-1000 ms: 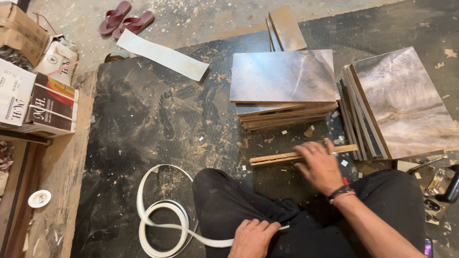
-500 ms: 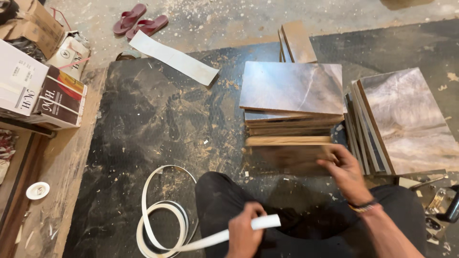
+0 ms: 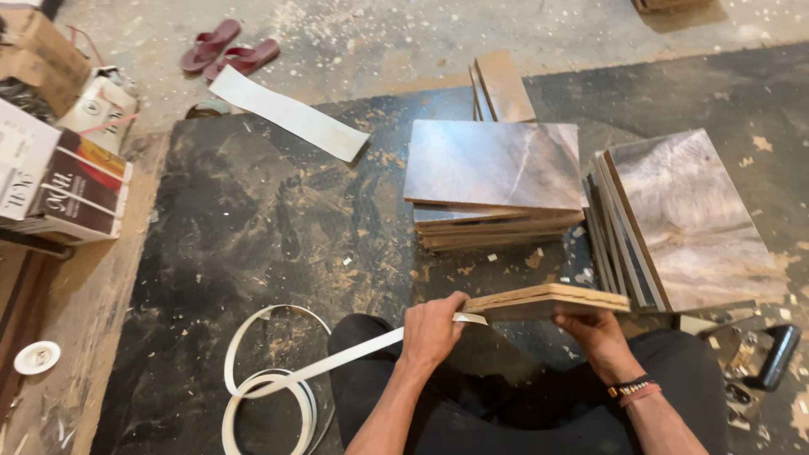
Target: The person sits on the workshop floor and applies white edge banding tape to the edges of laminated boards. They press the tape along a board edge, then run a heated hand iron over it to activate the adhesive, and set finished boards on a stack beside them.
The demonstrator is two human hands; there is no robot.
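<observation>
I sit on the floor with a thin wooden board (image 3: 552, 299) held flat above my lap. My right hand (image 3: 600, 335) grips it from underneath near its right half. My left hand (image 3: 431, 329) pinches the end of a white edge-banding strip (image 3: 337, 361) against the board's left edge. The strip trails down left to a loose white coil (image 3: 265, 396) on the dark floor mat (image 3: 244, 227). A stack of marble-patterned boards (image 3: 497, 181) lies just beyond the held board.
More patterned boards (image 3: 687, 215) lean at the right. A black-handled tool (image 3: 771, 358) lies by my right knee. Boxes (image 3: 63, 181) and a white lid (image 3: 35, 357) sit left. Red sandals (image 3: 227, 49) and a white strip piece (image 3: 286, 112) lie farther off.
The board was lifted off the floor and brought flat over my lap. My left hand brought the strip's end up from my thigh to the board's edge.
</observation>
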